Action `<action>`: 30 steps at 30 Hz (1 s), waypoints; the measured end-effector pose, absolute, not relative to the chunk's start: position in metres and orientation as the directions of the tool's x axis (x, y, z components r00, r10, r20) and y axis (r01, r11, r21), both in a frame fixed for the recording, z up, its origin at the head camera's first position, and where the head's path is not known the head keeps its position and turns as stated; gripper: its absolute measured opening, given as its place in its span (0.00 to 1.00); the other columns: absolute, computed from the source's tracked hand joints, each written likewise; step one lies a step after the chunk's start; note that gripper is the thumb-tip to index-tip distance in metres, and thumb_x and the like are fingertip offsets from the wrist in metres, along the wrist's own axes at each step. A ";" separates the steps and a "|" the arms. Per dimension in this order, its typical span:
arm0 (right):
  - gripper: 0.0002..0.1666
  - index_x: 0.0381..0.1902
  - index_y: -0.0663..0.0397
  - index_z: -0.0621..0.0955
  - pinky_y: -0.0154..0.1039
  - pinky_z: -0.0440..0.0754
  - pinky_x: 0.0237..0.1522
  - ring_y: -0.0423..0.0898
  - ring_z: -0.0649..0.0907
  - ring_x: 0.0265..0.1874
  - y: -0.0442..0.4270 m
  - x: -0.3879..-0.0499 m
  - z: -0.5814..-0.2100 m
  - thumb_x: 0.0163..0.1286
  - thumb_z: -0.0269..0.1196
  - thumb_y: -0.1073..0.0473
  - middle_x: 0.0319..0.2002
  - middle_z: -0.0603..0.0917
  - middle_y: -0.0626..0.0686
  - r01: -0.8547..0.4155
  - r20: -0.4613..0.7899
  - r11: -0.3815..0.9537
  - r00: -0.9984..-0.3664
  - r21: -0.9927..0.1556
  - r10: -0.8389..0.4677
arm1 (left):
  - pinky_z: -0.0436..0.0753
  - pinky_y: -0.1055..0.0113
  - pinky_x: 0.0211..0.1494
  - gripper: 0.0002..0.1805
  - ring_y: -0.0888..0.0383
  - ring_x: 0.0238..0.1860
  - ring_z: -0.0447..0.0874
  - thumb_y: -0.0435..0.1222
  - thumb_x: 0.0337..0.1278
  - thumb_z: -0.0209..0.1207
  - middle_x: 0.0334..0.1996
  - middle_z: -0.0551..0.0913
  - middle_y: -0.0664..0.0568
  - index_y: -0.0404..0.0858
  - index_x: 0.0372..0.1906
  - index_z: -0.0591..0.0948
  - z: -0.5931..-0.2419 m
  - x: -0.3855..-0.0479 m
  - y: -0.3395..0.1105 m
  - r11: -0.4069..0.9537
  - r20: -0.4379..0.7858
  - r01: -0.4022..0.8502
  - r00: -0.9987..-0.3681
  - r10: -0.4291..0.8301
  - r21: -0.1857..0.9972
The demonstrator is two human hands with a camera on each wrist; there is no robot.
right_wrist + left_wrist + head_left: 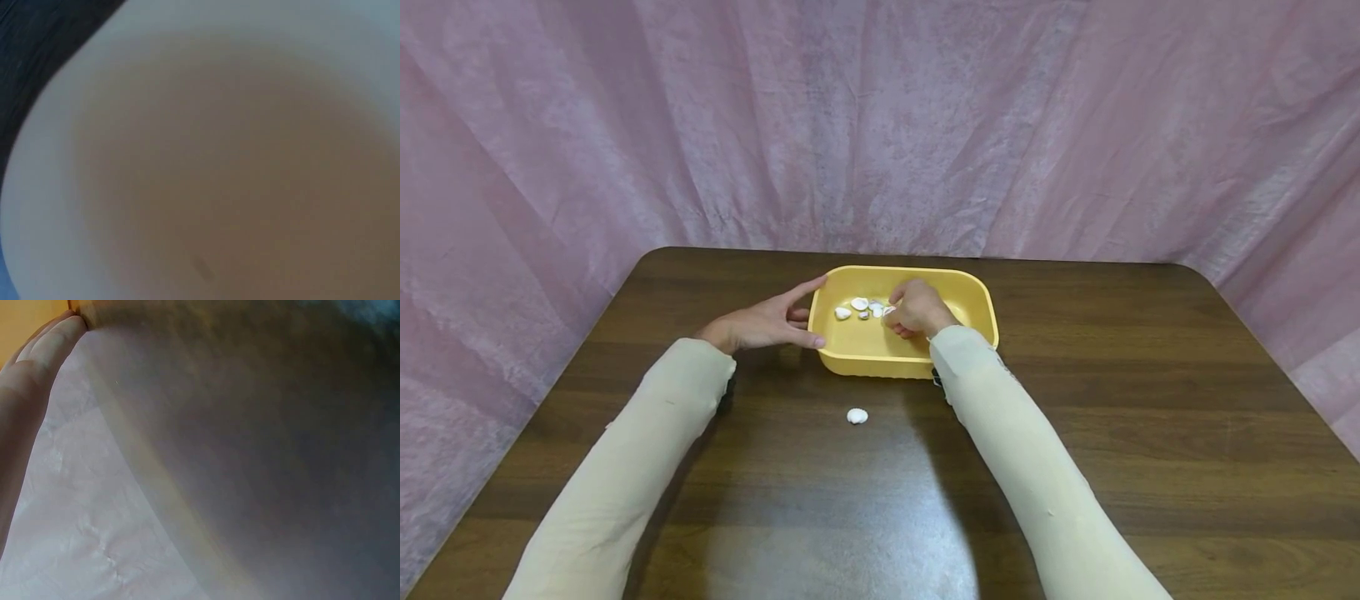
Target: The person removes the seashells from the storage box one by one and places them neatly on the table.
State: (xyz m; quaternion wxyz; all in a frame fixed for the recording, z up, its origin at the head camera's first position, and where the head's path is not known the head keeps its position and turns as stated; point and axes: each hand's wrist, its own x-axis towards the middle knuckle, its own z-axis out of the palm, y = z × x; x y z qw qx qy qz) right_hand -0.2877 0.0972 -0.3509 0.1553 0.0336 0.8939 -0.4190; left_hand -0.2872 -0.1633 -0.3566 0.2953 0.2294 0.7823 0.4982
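A: Left hand (763, 323)?
B: At the left end of the yellow tray (880, 367). Fingers extended, thumb spread apart from them; index finger at the far corner, thumb at the near one, both touching.
A: Right hand (920, 308)?
B: Inside the tray, near its middle, fingers bent downward. Fingertips meet a white shell (889, 311); whether they pinch it, cannot tell. Right wrist view is too blurred to help.
A: Other shells?
B: A loose cluster of white shells (859, 304) on the tray floor, left of the right hand. One sits a little apart, nearest the left wall. A lone shell (857, 416) lies on the table, on the near side of the tray.
A: Surroundings?
B: Brown wooden table (1150, 375), pink curtain (925, 125) behind. Pale sleeves (625, 450) on both arms.
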 end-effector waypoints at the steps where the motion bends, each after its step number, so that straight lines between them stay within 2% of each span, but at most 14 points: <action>1: 0.19 0.53 0.67 0.79 0.31 0.82 0.23 0.40 0.79 0.16 0.097 -0.288 -0.351 0.65 0.67 0.71 0.23 0.83 0.56 0.187 -0.305 0.651 -0.950 -0.735 -0.072 | 0.64 0.48 0.71 0.59 0.43 0.72 0.63 0.35 0.58 0.69 0.73 0.62 0.34 0.56 0.81 0.40 -0.356 -0.287 -0.163 0.397 -0.232 0.066 -0.720 0.654 0.915; 3: 0.17 0.53 0.66 0.80 0.31 0.82 0.24 0.41 0.79 0.17 0.098 -0.288 -0.351 0.66 0.67 0.69 0.23 0.83 0.55 0.182 -0.309 0.665 -0.948 -0.724 -0.077 | 0.64 0.48 0.71 0.59 0.43 0.72 0.64 0.35 0.58 0.69 0.73 0.62 0.34 0.55 0.81 0.40 -0.356 -0.288 -0.162 0.393 -0.228 0.067 -0.719 0.656 0.917; 7: 0.07 0.41 0.65 0.84 0.32 0.82 0.25 0.41 0.80 0.19 0.098 -0.287 -0.350 0.67 0.68 0.66 0.23 0.82 0.54 0.164 -0.311 0.701 -0.946 -0.694 -0.086 | 0.65 0.48 0.71 0.59 0.43 0.71 0.65 0.34 0.58 0.69 0.72 0.63 0.34 0.55 0.81 0.40 -0.356 -0.289 -0.162 0.388 -0.227 0.066 -0.718 0.658 0.919; 13: 0.04 0.34 0.65 0.84 0.33 0.84 0.27 0.42 0.81 0.18 0.101 -0.283 -0.346 0.66 0.68 0.67 0.22 0.82 0.54 0.162 -0.325 0.686 -0.939 -0.709 -0.114 | 0.65 0.48 0.70 0.59 0.42 0.71 0.64 0.34 0.58 0.69 0.73 0.62 0.33 0.54 0.81 0.39 -0.355 -0.289 -0.161 0.383 -0.225 0.066 -0.714 0.663 0.921; 20: 0.05 0.37 0.69 0.81 0.41 0.87 0.39 0.44 0.82 0.21 0.110 -0.275 -0.335 0.67 0.66 0.70 0.25 0.83 0.56 0.221 -0.381 0.557 -0.905 -0.800 -0.188 | 0.65 0.48 0.70 0.59 0.43 0.71 0.65 0.34 0.58 0.69 0.72 0.63 0.34 0.55 0.81 0.39 -0.355 -0.288 -0.163 0.392 -0.238 0.054 -0.716 0.656 0.918; 24: 0.10 0.45 0.70 0.81 0.44 0.86 0.45 0.44 0.83 0.24 0.117 -0.272 -0.327 0.68 0.65 0.68 0.33 0.84 0.60 0.225 -0.370 0.505 -0.906 -0.833 -0.205 | 0.65 0.48 0.71 0.59 0.43 0.72 0.64 0.35 0.58 0.70 0.73 0.62 0.34 0.55 0.81 0.39 -0.354 -0.287 -0.163 0.395 -0.241 0.052 -0.717 0.655 0.917; 27: 0.14 0.50 0.69 0.81 0.43 0.85 0.45 0.44 0.84 0.27 0.123 -0.270 -0.323 0.69 0.65 0.67 0.40 0.85 0.63 0.211 -0.356 0.497 -0.909 -0.841 -0.217 | 0.65 0.48 0.71 0.59 0.43 0.72 0.63 0.35 0.58 0.69 0.73 0.61 0.35 0.54 0.81 0.39 -0.354 -0.287 -0.163 0.397 -0.244 0.051 -0.715 0.655 0.917; 30: 0.13 0.50 0.69 0.82 0.42 0.86 0.44 0.44 0.84 0.28 0.128 -0.266 -0.319 0.70 0.65 0.66 0.41 0.85 0.63 0.198 -0.346 0.498 -0.911 -0.844 -0.225 | 0.65 0.47 0.71 0.59 0.43 0.73 0.62 0.35 0.58 0.69 0.74 0.60 0.35 0.54 0.81 0.39 -0.354 -0.288 -0.162 0.396 -0.243 0.053 -0.713 0.658 0.917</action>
